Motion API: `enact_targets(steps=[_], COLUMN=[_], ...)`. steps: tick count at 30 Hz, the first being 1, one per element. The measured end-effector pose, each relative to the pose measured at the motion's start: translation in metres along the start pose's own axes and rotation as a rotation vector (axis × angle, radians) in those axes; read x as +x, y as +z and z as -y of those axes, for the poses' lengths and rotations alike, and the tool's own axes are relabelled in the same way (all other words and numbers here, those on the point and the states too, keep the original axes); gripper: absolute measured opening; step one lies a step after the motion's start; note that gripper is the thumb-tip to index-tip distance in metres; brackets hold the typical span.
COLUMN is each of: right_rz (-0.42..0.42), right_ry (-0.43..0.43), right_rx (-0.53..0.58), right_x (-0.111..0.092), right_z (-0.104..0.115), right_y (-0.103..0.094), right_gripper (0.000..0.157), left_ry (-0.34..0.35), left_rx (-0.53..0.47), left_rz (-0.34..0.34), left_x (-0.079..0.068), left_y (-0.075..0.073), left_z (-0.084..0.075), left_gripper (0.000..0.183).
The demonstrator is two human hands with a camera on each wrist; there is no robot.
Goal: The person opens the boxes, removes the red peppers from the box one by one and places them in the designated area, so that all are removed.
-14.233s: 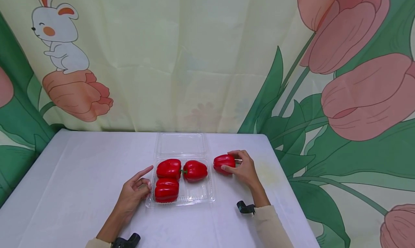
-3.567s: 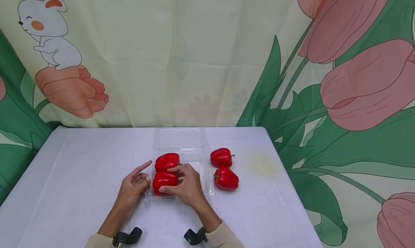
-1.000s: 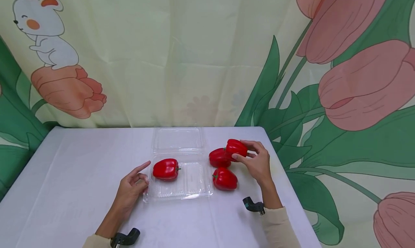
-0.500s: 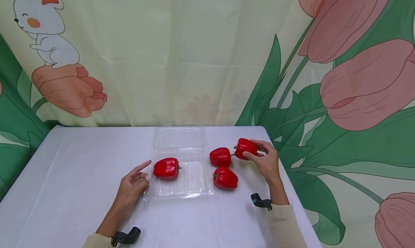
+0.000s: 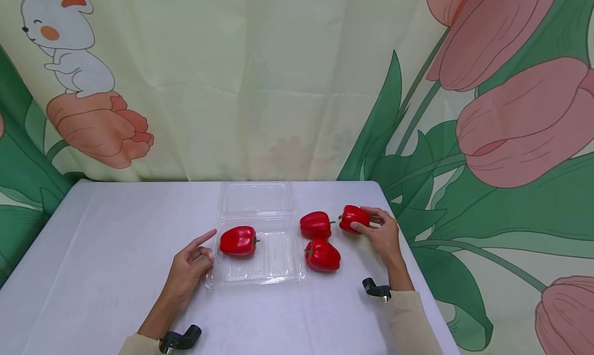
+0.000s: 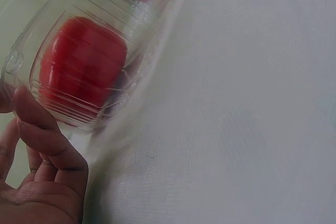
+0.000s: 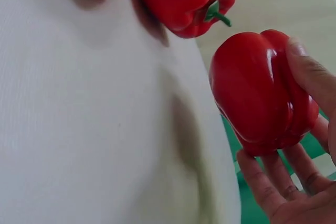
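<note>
Pepper (image 5: 349, 217) now in the right hand (image 5: 382, 236), held to the right of the rear loose pepper (image 5: 315, 224) and a touch lower than half a second ago. Off the worktop (image 5: 116, 241), judging by the separate shadow in the right wrist view. Grip there curled around the pepper's body, thumb on one side and fingers on the other, spread about as wide as the pepper itself. Meaning for the work in hand: three peppers outside, only the last pepper (image 5: 237, 241) in the clear container (image 5: 280, 257), against three inside some fourteen seconds ago. Unchanged opposite: left hand (image 5: 189, 267) at the container's left rim, apparently pinching its edge, with index finger outstretched.

Close by: front loose pepper (image 5: 323, 255), against or almost against the rear one, hard to tell which; both just beside the container's right side. Directly across any low path between right hand and container: that same pair. Near the right hand as well: worktop's right edge, with little room to spare. Lid (image 5: 255, 198) folded back rearward, no hindrance to reaching in. Behind everything, curtain (image 5: 209, 61) printed with tulips and a rabbit.
</note>
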State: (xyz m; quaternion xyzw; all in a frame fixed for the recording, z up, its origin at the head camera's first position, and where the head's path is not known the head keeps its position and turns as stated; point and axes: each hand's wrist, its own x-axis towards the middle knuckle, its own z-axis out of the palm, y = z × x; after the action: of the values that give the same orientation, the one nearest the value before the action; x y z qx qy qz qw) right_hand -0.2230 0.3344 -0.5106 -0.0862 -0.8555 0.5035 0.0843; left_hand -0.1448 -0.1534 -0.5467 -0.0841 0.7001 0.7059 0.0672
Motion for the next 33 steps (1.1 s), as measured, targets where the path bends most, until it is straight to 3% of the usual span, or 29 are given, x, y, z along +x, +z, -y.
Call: enact_targets(steps=[16,33], right_rz=[0.023,0.099], right_ry=[0.065,0.049], right_rx=[-0.046,0.043], right_x=[0.006,0.012], right_z=[-0.024,-0.031], right_y=[-0.008,-0.016], right_gripper=[0.063,0.067], left_ry=[-0.002,0.002], left_rx=[-0.006,0.005], left_rz=[-0.001,-0.007], left_x=[0.0,0.001], left_y=[0.0,0.0], left_z=[-0.001,0.0], left_gripper=[0.06,0.059])
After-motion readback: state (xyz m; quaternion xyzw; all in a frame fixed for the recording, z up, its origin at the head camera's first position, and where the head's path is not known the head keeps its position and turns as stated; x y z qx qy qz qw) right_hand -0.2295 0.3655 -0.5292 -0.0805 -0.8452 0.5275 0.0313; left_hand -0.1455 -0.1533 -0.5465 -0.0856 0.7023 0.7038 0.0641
